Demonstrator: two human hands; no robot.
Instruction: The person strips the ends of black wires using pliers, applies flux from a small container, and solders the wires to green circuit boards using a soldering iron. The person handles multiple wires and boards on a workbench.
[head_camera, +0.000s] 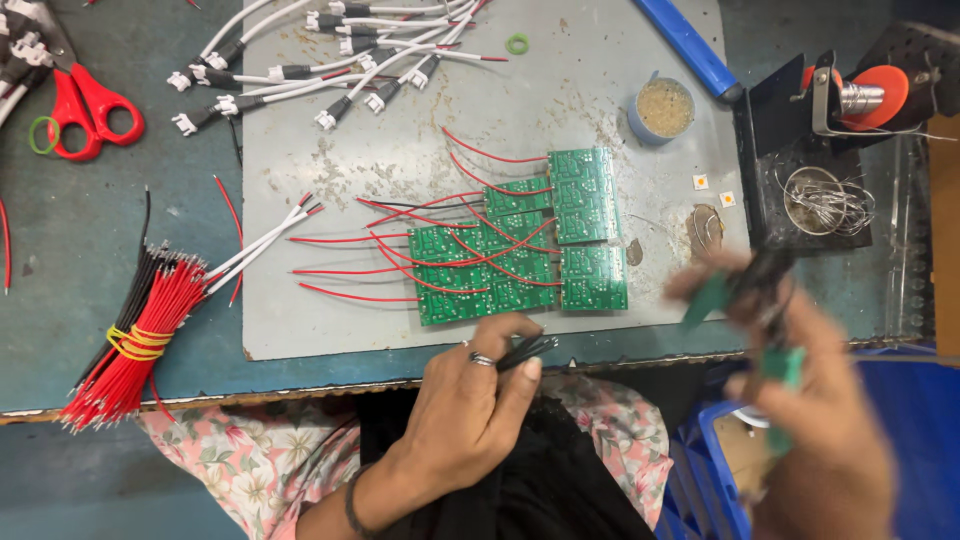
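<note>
My left hand (470, 395) rests at the near edge of the grey work mat (290, 300), pinching a few thin black wires (528, 350) between thumb and fingers. Just beyond it lie several green circuit boards (520, 250) with red wires soldered on. My right hand (800, 390) is blurred at the right, holding green circuit boards (785, 365) and a dark object I cannot make out.
A bundle of red and black wires (135, 335) tied with yellow bands lies at the left. White connector cables (310, 60) and red scissors (85, 105) sit at the back. A flux tin (663, 108), a solder spool stand (860, 95) and a blue crate (720, 470) are at the right.
</note>
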